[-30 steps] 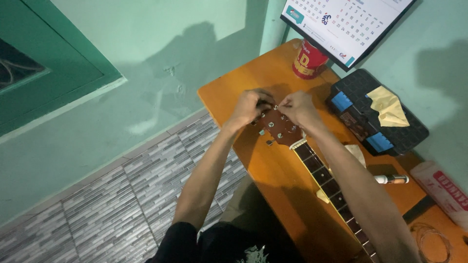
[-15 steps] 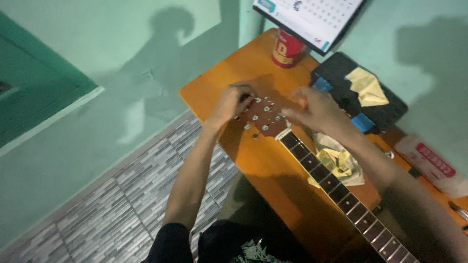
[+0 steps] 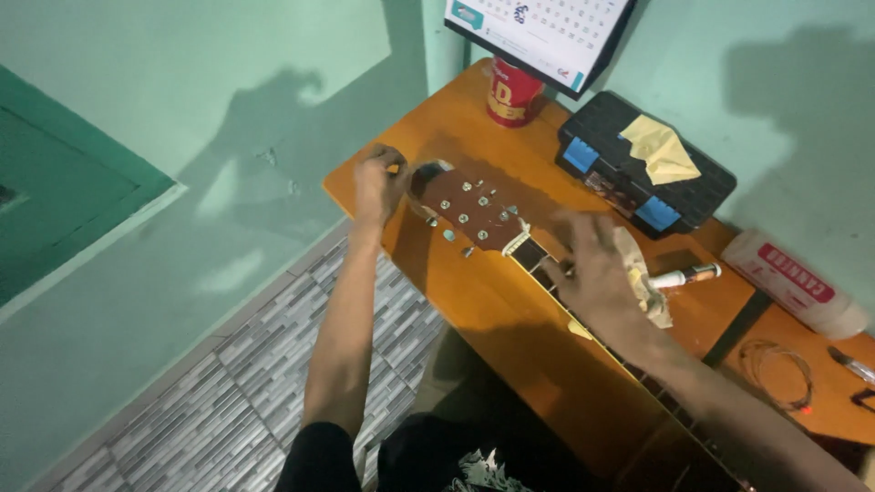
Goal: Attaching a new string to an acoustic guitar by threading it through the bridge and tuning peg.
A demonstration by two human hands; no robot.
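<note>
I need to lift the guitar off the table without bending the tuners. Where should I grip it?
Probably the neck just below the headstock, from above. It lies flat and narrow there, so fingers can wrap it, and the tuning pegs stick out only higher up. The right hand already rests there; the left hand is at the headstock's tip.

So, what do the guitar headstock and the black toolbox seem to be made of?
The reddish-brown guitar headstock looks like varnished wood, judging by its warm colour and slight sheen; its small silver tuning posts appear to be metal. The black rectangular toolbox with blue latches seems to be matte moulded plastic, though that is less certain.
</note>
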